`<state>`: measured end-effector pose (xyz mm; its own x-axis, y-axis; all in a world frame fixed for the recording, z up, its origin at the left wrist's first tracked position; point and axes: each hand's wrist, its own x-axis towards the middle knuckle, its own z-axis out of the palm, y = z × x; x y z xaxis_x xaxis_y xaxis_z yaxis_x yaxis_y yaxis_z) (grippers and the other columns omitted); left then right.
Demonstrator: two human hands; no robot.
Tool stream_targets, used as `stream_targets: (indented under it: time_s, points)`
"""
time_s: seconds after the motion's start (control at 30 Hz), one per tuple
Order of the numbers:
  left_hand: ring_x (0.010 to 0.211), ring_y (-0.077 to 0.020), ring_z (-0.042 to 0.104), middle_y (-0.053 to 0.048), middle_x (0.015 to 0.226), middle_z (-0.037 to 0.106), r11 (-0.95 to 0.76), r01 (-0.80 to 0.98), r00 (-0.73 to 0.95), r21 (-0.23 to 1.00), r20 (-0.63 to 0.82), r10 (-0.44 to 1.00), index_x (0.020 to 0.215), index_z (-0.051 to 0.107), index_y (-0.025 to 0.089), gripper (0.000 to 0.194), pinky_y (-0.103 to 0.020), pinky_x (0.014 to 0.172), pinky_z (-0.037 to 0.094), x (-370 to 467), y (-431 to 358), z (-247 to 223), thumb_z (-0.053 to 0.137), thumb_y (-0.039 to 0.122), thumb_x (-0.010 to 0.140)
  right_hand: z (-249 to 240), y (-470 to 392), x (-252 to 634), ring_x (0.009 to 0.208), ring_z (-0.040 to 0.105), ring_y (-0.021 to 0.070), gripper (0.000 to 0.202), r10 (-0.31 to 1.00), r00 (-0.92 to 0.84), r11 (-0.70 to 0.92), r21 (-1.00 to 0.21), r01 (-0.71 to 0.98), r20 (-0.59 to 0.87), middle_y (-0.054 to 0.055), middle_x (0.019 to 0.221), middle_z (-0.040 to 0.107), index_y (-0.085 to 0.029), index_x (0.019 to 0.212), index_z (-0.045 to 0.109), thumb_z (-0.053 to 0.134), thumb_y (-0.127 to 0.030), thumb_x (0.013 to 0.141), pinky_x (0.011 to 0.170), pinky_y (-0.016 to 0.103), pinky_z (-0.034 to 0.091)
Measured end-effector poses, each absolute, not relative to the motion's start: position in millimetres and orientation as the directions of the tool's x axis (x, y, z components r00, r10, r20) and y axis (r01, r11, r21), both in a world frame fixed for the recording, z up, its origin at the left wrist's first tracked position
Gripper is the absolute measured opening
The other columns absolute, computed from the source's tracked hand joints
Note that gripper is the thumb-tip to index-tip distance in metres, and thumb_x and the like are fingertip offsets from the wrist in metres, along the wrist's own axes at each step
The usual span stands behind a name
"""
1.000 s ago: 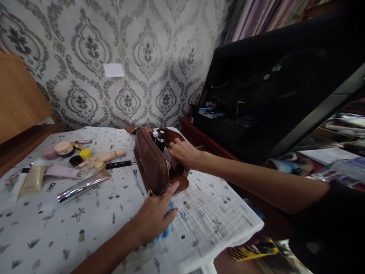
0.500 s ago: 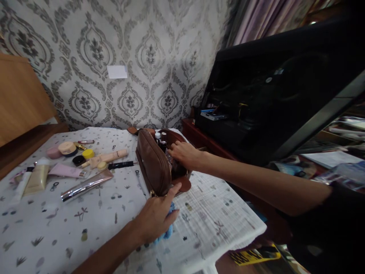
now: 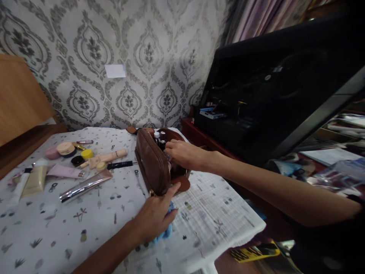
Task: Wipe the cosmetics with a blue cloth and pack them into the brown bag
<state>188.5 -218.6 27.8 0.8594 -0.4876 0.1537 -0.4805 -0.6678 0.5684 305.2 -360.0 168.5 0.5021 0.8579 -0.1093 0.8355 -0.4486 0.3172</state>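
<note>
A brown cosmetic bag [image 3: 152,161] stands unzipped on the cloth-covered table, its mouth facing right. My left hand [image 3: 155,215] holds its near end, index finger along the edge and thumb apart; its other fingers are mostly hidden. Under that hand shows a fluffy blue item [image 3: 167,230]. My right hand [image 3: 182,154] reaches into the opening with curled fingers, at something glittery that I cannot make out. Beside those fingers, inside the bag, stand a dark bottle [image 3: 162,140] and a white-capped bottle [image 3: 156,135]. A brown flap [image 3: 184,183] hangs out at the near side.
Left of the bag lie a silver tube [image 3: 85,185], a pink tube [image 3: 65,171], a beige tube [image 3: 37,179], a black mascara-like tube [image 3: 121,164], a yellow-lidded jar [image 3: 87,153] and several other cosmetics. A large black screen [image 3: 270,95] stands at right. The table's edge [image 3: 248,236] is near right.
My right hand has shifted slightly up and left within the bag's opening, and its forearm has swung a little. My left hand keeps its place on the bag. The view has moved slightly.
</note>
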Motion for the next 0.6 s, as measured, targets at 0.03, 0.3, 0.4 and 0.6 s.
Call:
stream_targets:
  time_s: [0.03,0.3,0.4,0.6]
  points:
    - [0.073,-0.0175,0.061,0.002,0.081,0.064,-0.670,-0.474,0.862,0.571,0.145,-0.485,0.153,0.019,0.024,0.063,-0.027,0.073,0.045,189,-219,27,0.045,0.027,0.095,168,-360,302,0.102,0.062,0.0242,0.020,0.864,0.490,-0.444,0.282,0.851,-0.118,0.016,0.106,0.067,-0.007,0.099,0.069,0.050,-0.005,0.090,0.090,0.034,0.046]
    - [0.086,-0.0202,0.065,-0.003,0.101,0.069,-0.686,-0.438,0.876,0.581,0.104,-0.472,0.151,0.024,0.025,0.062,-0.030,0.079,0.047,190,-220,23,0.047,0.028,0.094,147,-357,294,0.076,0.065,0.0182,0.022,0.786,0.409,-0.468,-0.014,0.884,-0.464,0.015,0.090,0.074,-0.006,0.095,0.073,0.052,-0.010,0.090,0.061,0.025,0.043]
    - [0.086,-0.0194,0.065,-0.002,0.098,0.069,-0.675,-0.432,0.879,0.598,0.111,-0.464,0.151,0.025,0.025,0.062,-0.029,0.080,0.048,190,-220,23,0.048,0.027,0.094,144,-356,292,0.085,0.069,0.0229,0.024,0.732,0.464,-0.514,0.043,0.857,-0.499,0.018,0.096,0.075,-0.006,0.101,0.073,0.053,-0.014,0.090,0.062,0.027,0.045]
    - [0.089,-0.0199,0.065,-0.002,0.097,0.069,-0.661,-0.422,0.883,0.620,0.117,-0.454,0.151,0.027,0.027,0.062,-0.030,0.081,0.050,188,-219,24,0.049,0.026,0.093,147,-353,285,0.099,0.070,0.0284,0.023,0.702,0.500,-0.498,0.153,0.854,-0.506,0.018,0.103,0.074,-0.008,0.103,0.073,0.057,-0.018,0.090,0.073,0.034,0.054]
